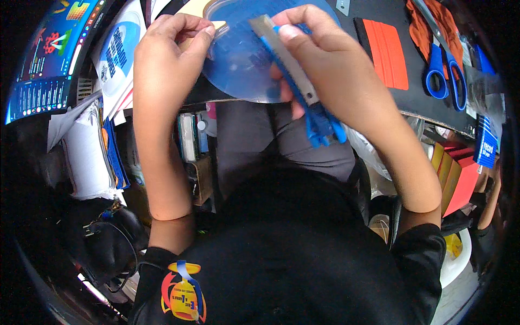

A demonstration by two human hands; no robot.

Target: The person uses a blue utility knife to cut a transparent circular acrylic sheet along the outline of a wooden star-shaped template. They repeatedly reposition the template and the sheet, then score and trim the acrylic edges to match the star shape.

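A round, translucent blue sheet (238,70) with printing on it lies at the near edge of the dark table. At its left side my left hand (174,51) is closed in a pinch on a thin clear edge, with a small pale yellow piece (218,25) beside the fingertips. My right hand (338,67) grips a blue utility knife (290,62) with a metal channel, held tilted above the sheet. The knife's upper end points toward the far left. Some of my right fingers are hidden behind it.
Right of my hand lies an orange squeegee (383,53). Blue-handled scissors (437,67) rest partly on an orange cloth (420,21). A lit screen (51,59) and printed sheets (116,51) are at the left. Papers and folders (89,151) stand below the table's left side.
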